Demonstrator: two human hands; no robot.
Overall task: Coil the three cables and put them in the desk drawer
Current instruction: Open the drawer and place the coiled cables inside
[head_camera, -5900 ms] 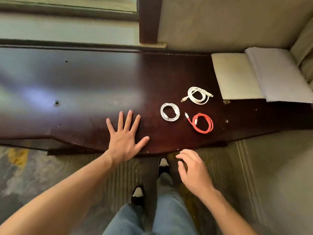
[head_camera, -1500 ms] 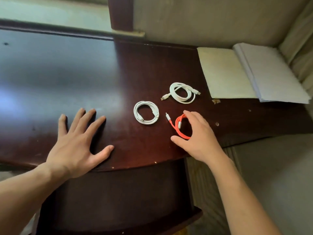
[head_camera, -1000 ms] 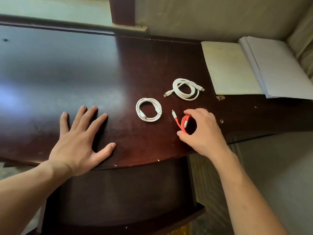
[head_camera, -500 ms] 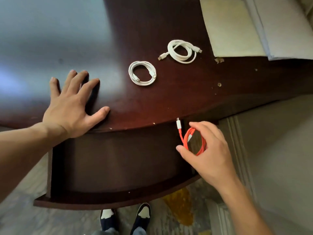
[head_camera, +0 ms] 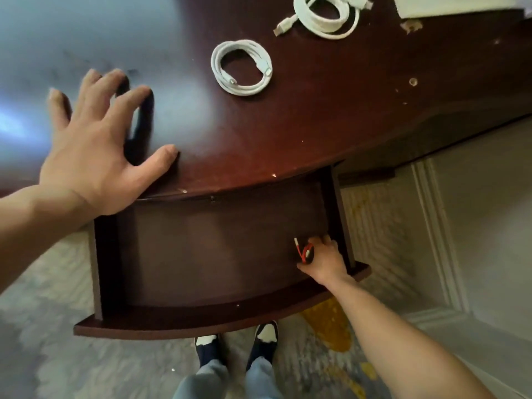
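light: soft daylight from upper left | glare: pale sheen on desk top [head_camera: 86,38] | shadows: dark inside drawer [head_camera: 201,254] | blur: left hand [head_camera: 98,145], floor edges | distortion: wide-angle bowing

Most of the red cable [head_camera: 304,252] is hidden behind the right hand [head_camera: 325,260]; only 1 plug and a few loops show. The far white cable [head_camera: 325,17] is cut off by the top edge, approx. its upper part. Left hand [head_camera: 95,145] is motion-blurred, esp. its fingers [head_camera: 92,82].
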